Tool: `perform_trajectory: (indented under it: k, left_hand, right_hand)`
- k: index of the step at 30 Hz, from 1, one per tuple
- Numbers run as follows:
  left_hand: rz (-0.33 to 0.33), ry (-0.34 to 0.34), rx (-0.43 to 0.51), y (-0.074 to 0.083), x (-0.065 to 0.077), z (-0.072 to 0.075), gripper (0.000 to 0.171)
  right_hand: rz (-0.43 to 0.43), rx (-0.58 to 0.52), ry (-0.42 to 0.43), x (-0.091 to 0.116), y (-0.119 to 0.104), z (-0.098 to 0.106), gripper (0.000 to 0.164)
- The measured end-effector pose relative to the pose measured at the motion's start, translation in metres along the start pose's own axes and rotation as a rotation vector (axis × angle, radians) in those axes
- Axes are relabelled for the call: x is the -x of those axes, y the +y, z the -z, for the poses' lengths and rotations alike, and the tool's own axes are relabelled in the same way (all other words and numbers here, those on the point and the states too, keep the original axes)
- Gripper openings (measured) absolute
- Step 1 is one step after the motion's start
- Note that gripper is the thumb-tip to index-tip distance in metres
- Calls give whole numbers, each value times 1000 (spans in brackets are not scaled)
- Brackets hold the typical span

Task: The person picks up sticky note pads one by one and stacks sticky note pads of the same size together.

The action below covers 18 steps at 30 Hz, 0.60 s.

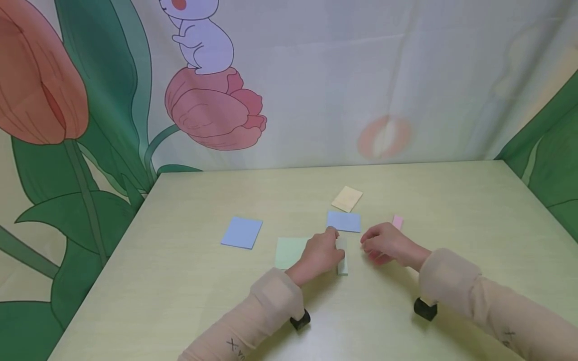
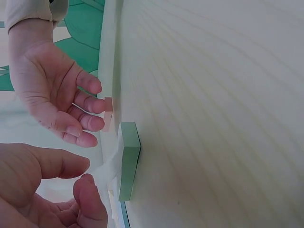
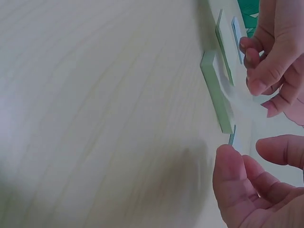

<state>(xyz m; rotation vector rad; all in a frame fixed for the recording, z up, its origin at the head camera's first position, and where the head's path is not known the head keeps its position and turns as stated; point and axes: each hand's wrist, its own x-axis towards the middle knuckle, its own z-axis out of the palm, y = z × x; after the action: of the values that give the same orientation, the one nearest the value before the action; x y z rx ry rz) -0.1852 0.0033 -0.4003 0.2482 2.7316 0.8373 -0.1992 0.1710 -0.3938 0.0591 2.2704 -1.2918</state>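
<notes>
A narrow pale green sticky-note pad (image 1: 342, 265) lies on the table between the two hands. My left hand (image 1: 318, 253) is at its left side, with thumb and forefinger pinching a thin whitish sheet (image 3: 244, 105) that bends up from the pad. In the right wrist view the thick green pad (image 3: 216, 92) stays on the tabletop beneath that sheet. To the right of the pad hovers my right hand (image 1: 386, 243), its fingers loosely bent and a gap between thumb and fingertips (image 3: 230, 159). Nothing shows in it.
A wider green pad (image 1: 289, 252) lies partly behind the left hand. Beyond the hands are a blue rectangle pad (image 1: 344, 221) and a beige pad (image 1: 347, 198). A blue square pad (image 1: 242, 232) lies left; a pink strip (image 1: 397, 221) is partly covered by the right hand.
</notes>
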Motion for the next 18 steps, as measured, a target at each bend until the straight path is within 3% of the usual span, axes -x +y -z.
perform_trajectory:
  k: [5,18]
  left_hand:
    - [-9,14,20,1,-2,-1,47]
    - [-58,2,20,5,-5,-5,34]
  right_hand:
    - [-4,-11,1,-1,6,7,27]
    - [-35,-18,42,-4,13,26,32]
